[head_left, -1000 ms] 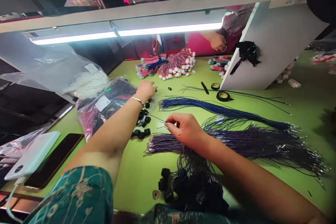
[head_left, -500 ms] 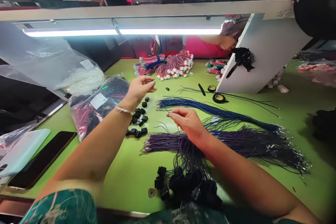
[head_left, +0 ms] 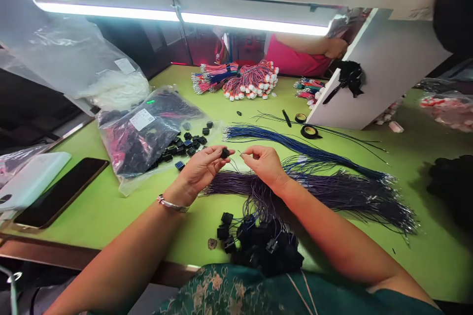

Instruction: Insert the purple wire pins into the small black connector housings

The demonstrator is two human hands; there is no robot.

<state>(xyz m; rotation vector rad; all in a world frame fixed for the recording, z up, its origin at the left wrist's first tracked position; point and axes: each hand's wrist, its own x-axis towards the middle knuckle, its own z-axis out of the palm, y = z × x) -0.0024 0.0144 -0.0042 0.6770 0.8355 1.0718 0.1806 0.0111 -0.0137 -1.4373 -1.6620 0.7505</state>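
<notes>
Now, the left hand (head_left: 205, 167) has one black plug (head_left: 224, 153) pinched between thumb and fingertips, the other fingers loosely curled, while the right hand (head_left: 264, 165) grips one thin wire (head_left: 241, 153) with thumb and forefinger closed tight, its tip pointing left at the plug — near it, a gap between. Both meet mid-table, and the right forearm lies across the purple wires (head_left: 232, 183), blocking part of them. Beyond, one blue bundle (head_left: 295, 146) runs left to right. Over on the left, loose black plugs (head_left: 181, 147) — more than ten, too crowded for an exact count — spill beside one clear bag (head_left: 144, 142). Farther left, one phone (head_left: 62, 192) and one white case (head_left: 35, 177). Near the body, a heap of wired plugs (head_left: 258, 243), too tangled to count. Far right, two tape rolls (head_left: 310, 136) and one black tool (head_left: 286, 118); one divider (head_left: 384, 74) partly hides the smaller of two colourful bundles (head_left: 251, 81) at the far side. Overhead, two light tubes (head_left: 254, 23) glow.
</notes>
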